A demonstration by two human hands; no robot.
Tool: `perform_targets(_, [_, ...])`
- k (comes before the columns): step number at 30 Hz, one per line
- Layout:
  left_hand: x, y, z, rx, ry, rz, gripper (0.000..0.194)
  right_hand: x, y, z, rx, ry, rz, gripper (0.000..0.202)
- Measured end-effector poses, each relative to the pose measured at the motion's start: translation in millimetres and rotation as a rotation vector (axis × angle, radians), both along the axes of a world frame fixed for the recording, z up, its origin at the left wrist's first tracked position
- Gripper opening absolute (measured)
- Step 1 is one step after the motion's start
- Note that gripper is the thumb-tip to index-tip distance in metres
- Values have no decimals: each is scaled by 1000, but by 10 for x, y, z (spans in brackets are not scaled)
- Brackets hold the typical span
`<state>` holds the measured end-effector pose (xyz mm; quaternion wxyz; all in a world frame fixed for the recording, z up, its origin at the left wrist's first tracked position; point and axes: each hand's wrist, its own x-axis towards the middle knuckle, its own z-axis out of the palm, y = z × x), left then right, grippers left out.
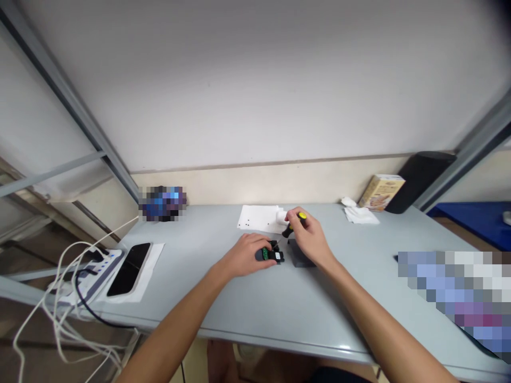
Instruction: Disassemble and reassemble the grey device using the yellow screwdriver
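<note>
My left hand (pixel 248 255) is closed around a small black device (pixel 276 256) on the desk, its inside exposed with a green circuit board (pixel 265 253). In my right hand (pixel 309 234) is a screwdriver (pixel 288 231) with a black and yellow handle, tilted so its shaft points down into the device. Whether the tip sits on a screw is too small to tell. Partly beneath my right hand lies a dark grey flat piece (pixel 301 256). Behind both hands, a white sheet of paper (pixel 258 217) carries several tiny dark bits.
A phone (pixel 130 268) lies at the left, beside a power strip (pixel 96 279) with tangled white cables (pixel 56 314). At the back right stand a yellow carton (pixel 381 192), a black cylinder (pixel 419 181) and crumpled tissue (pixel 361 215). Blurred items occupy the far left and right.
</note>
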<state>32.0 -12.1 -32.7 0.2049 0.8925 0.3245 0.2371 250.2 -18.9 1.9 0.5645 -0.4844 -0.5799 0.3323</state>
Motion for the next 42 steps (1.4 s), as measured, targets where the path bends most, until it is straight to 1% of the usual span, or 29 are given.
perform_targets(3, [-4, 7, -7, 6, -5, -4, 25, 12, -3, 7, -9, -18, -46, 49])
perform_targets(8, [-10, 11, -5, 2, 4, 2, 24, 17, 6, 43, 70, 32, -153, 51])
perform_targets(12, [-12, 3, 14, -6, 9, 1, 25, 67, 68, 9, 63, 111, -272, 52])
perform_targets(14, [-9, -5, 38, -14, 18, 0, 24, 95, 104, -22, 36, 142, -302, 53])
perform_targets(17, [-6, -16, 86, -28, 29, -4, 23, 98, 134, -57, -25, 146, -273, 53])
perform_targets(20, [-18, -18, 115, -32, 27, -17, 23, 53, 130, -76, -76, 140, -162, 55])
perform_targets(23, [-43, -6, 102, -25, 11, -33, 23, 2, 117, -102, -102, 97, -73, 56])
perform_targets(25, [-58, 5, 74, -18, -6, -36, 23, -17, 115, -129, -69, 30, -57, 53])
perform_targets(28, [-70, 20, 26, -14, -35, -37, 23, -19, 118, -170, 23, -91, -35, 47])
perform_targets(30, [-71, 25, 2, -21, -54, -34, 24, -3, 118, -186, 58, -182, -57, 43])
perform_targets(32, [-68, 28, -10, -33, -74, -32, 24, 23, 117, -191, 74, -249, -127, 42])
perform_targets(35, [-51, 34, -14, -53, -103, -37, 25, 66, 122, -190, 84, -262, -210, 43])
perform_targets(38, [-29, 37, -10, -68, -126, -36, 27, 87, 140, -198, 75, -242, -216, 44])
perform_targets(42, [-19, 11, 16, -78, -119, -26, 31, 79, 148, -197, 84, -223, -183, 43])
